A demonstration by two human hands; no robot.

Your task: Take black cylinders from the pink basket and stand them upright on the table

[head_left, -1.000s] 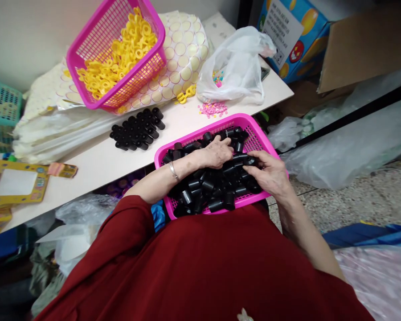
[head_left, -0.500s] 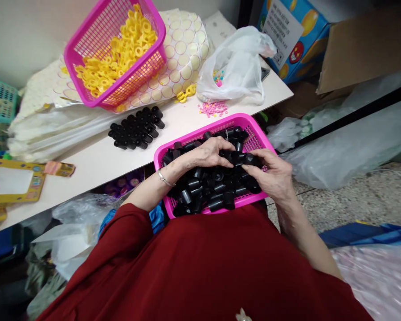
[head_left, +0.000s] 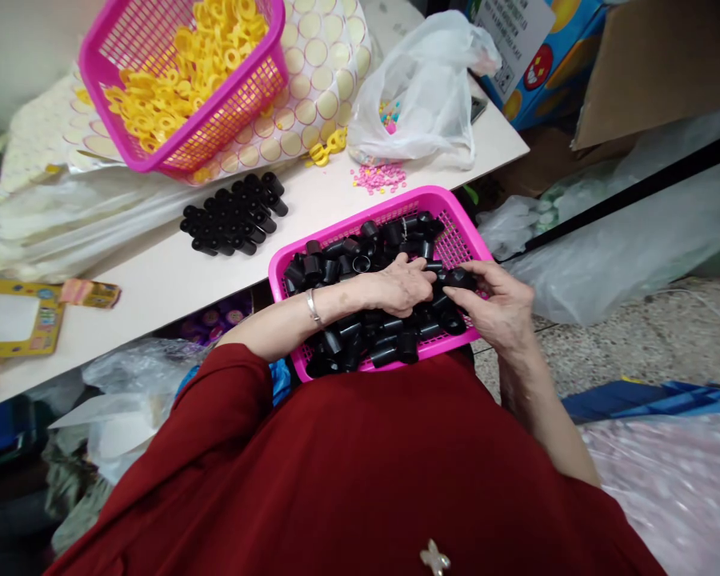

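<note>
A pink mesh basket [head_left: 474,234] in front of my body holds many black plastic caps [head_left: 386,354], short hollow tubes lying in all directions. My left hand [head_left: 401,288] reaches over the pile from the left with its fingers curled down among the caps; its thumb and whatever it grips are hidden. At the basket's right side, my right hand [head_left: 497,304] pinches a black cap [head_left: 459,278] between thumb and fingers, just above the other caps. Several black caps [head_left: 237,216] stand upright in close rows on the white table [head_left: 318,204], beyond the basket.
A second pink basket [head_left: 183,144] with yellow ring-shaped pieces [head_left: 186,80] rests on circle-patterned sheets [head_left: 324,60]. Small pink beads [head_left: 379,176] lie by a white plastic bag [head_left: 426,96]. A yellow box [head_left: 51,320] is at the left, a blue carton [head_left: 528,64] at the back right.
My left hand has turned flatter, its fingers now curled down into the caps. My right hand still holds a cap and has shifted slightly right. The view has moved a little.
</note>
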